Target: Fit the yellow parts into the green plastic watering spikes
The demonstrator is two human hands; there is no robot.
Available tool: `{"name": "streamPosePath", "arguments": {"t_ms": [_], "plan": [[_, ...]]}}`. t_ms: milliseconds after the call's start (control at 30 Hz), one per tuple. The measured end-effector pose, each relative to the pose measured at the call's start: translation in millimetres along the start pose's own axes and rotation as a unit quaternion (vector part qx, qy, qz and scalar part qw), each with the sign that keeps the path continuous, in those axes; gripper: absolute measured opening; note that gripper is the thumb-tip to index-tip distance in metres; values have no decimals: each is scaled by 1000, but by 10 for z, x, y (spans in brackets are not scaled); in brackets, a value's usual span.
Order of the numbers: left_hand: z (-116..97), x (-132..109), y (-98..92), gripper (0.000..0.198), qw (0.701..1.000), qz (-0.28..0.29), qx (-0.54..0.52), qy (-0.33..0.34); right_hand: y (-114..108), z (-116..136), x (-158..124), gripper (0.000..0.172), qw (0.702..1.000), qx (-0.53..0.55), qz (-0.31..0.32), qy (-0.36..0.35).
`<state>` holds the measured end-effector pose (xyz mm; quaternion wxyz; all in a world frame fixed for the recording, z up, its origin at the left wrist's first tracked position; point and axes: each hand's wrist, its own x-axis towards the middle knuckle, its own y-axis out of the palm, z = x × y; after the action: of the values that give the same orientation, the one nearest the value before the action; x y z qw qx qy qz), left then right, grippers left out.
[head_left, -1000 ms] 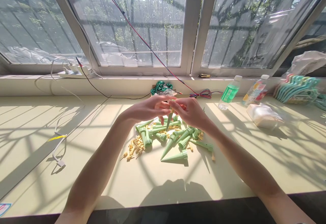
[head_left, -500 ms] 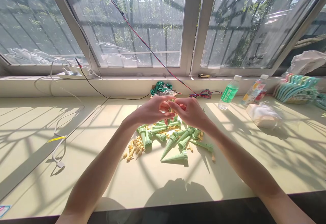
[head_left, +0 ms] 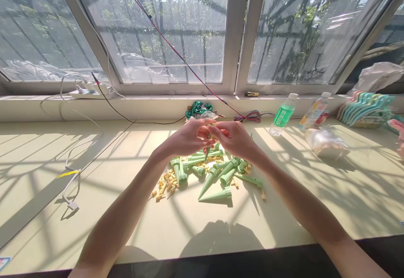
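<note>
The likeliest mishap is a slip: the green spike (head_left: 207, 153) is slim and held near its upper end by fingers alone, so an uneven push from either side could twist it loose and drop it onto the pile of green spikes (head_left: 208, 183) below. A fall there might also scatter the yellow plugs (head_left: 168, 181) over the desk (head_left: 158, 227). The spike's top is hidden behind the knuckles — anything sitting crooked there could go unnoticed.

Both forearms slant inward and meet above the pile, wrists raised. The right hand (head_left: 235, 137) pinches the spike between thumb and bent forefinger; the left hand (head_left: 191, 137) has its fingers curled onto it from the other side — how firmly, I cannot tell. The tip points down.
</note>
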<state>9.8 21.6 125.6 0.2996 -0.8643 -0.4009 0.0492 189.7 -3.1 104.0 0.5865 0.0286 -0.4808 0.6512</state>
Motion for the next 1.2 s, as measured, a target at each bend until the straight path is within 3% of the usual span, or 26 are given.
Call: {"name": "streamPosePath", "arguments": {"t_ms": [233, 533, 700, 1000, 1200], "plan": [[-15, -8, 7, 53, 999, -26, 27, 38, -19, -17, 8, 55, 1000, -11, -24, 3], [-69, -71, -125, 49, 981, -153, 108, 56, -116, 21, -8, 53, 997, -27, -57, 33], [-75, -100, -148, 50, 972, -152, 174, 43, -85, 20, -18, 46, 997, -63, -44, 24], [-180, -133, -68, 39, 969, -105, 223, 17, 66, -151, -68, 28, 987, -144, 71, 20], [-99, -119, -51, 47, 944, -141, 297, 16, 171, -181, -118, 20, 962, -199, 181, 53]]}}
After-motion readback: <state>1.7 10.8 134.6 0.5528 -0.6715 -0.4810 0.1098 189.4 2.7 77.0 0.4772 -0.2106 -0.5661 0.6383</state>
